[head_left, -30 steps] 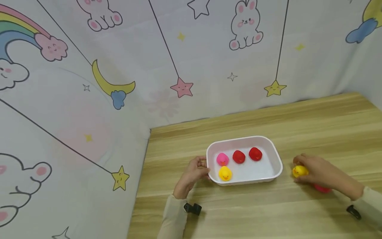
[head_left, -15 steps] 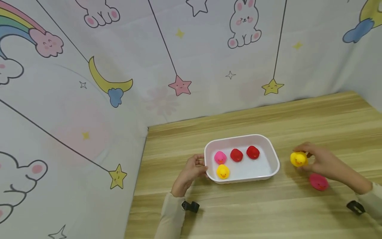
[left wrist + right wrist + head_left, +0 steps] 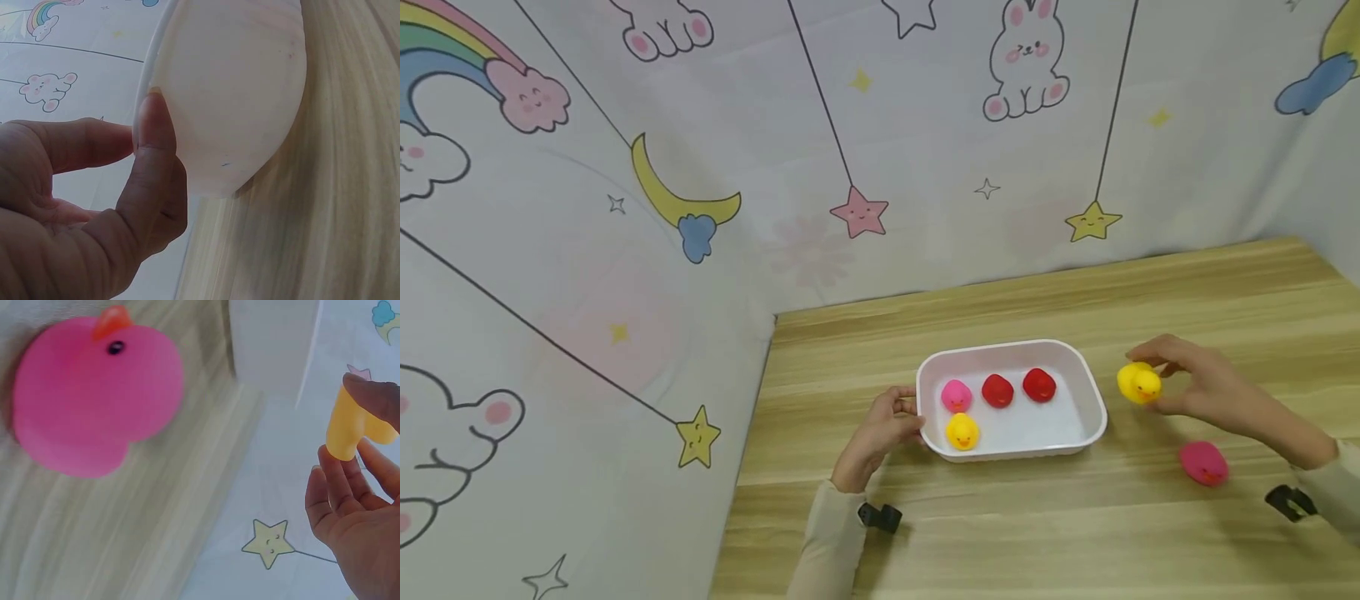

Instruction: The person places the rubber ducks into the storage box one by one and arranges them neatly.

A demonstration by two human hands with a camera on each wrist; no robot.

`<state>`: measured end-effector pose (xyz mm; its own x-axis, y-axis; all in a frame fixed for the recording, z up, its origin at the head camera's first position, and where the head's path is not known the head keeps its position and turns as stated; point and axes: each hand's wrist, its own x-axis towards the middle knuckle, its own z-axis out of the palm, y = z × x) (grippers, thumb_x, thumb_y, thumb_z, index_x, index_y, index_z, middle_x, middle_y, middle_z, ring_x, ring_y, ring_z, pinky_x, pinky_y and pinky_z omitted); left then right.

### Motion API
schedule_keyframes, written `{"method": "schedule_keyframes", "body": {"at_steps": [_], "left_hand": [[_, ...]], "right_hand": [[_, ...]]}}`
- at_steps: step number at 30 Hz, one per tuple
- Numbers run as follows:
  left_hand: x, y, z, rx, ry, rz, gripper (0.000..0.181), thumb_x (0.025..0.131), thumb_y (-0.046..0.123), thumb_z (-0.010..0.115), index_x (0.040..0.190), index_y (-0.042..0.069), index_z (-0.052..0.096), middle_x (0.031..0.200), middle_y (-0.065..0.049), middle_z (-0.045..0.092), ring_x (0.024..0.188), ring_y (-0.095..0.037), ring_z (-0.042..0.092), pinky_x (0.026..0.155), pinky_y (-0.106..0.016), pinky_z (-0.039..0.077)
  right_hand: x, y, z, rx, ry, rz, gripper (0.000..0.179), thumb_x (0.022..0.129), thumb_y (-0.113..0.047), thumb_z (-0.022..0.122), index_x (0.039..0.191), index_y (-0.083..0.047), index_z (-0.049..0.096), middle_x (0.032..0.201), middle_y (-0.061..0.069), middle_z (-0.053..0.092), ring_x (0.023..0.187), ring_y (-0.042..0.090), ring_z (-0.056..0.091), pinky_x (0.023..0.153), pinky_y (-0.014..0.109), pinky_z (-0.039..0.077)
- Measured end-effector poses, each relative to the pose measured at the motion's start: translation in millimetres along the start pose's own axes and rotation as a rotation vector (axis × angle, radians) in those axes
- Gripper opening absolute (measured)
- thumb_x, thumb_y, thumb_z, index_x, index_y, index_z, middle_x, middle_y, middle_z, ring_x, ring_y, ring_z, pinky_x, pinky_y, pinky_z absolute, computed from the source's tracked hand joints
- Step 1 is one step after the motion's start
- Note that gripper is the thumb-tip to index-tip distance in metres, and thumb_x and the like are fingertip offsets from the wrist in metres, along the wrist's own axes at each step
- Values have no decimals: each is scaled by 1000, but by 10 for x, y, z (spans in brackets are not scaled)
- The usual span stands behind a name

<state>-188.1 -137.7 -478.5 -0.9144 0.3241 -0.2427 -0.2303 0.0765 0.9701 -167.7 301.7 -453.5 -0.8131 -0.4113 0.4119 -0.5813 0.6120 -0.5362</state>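
My right hand [image 3: 1213, 392] pinches a yellow rubber duck [image 3: 1138, 383] above the table, just right of the white plastic tray [image 3: 1086, 433]. In the right wrist view, thumb and fingertips hold the duck [image 3: 345, 428] between them. My left hand [image 3: 883, 429] grips the tray's left end, and the left wrist view has thumb and fingers pinching its rim [image 3: 147, 75]. Inside the tray sit a pink duck [image 3: 957, 396], a yellow duck [image 3: 962, 432] and two red ducks [image 3: 997, 391], [image 3: 1039, 385]. A darker pink duck [image 3: 1204, 463] rests on the table below my right hand.
The wood-grain table [image 3: 1000, 533] runs back to a white cloth backdrop [image 3: 925, 150] printed with rabbits and stars. Another cloth wall [image 3: 587, 292] borders the left side. Black wrist mounts [image 3: 880, 517] sit by both sleeves.
My right hand has raised the yellow duck off the table and carried it a little back and left, uncovering the pink duck beneath. The left hand stays on the tray.
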Motion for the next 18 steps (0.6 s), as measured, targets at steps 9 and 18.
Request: {"method": "schedule_keyframes", "body": {"at_steps": [9, 18], "left_hand": [[1, -11, -10, 18, 0, -3, 49, 87, -16, 56, 133, -20, 39, 89, -9, 50, 66, -12, 57, 61, -24, 61], [-10, 4, -2, 47, 12, -12, 50, 88, -13, 58, 134, -19, 40, 91, -13, 52, 68, -14, 57, 66, -32, 64]], "right_hand": [[231, -134, -11, 16, -64, -16, 64, 63, 0, 94, 120, -12, 67, 113, 0, 69, 97, 0, 59, 81, 13, 53], [520, -312, 58, 26, -134, -52, 59, 65, -5, 94, 118, -15, 69, 113, -8, 69, 94, 5, 61, 78, 29, 59]]}}
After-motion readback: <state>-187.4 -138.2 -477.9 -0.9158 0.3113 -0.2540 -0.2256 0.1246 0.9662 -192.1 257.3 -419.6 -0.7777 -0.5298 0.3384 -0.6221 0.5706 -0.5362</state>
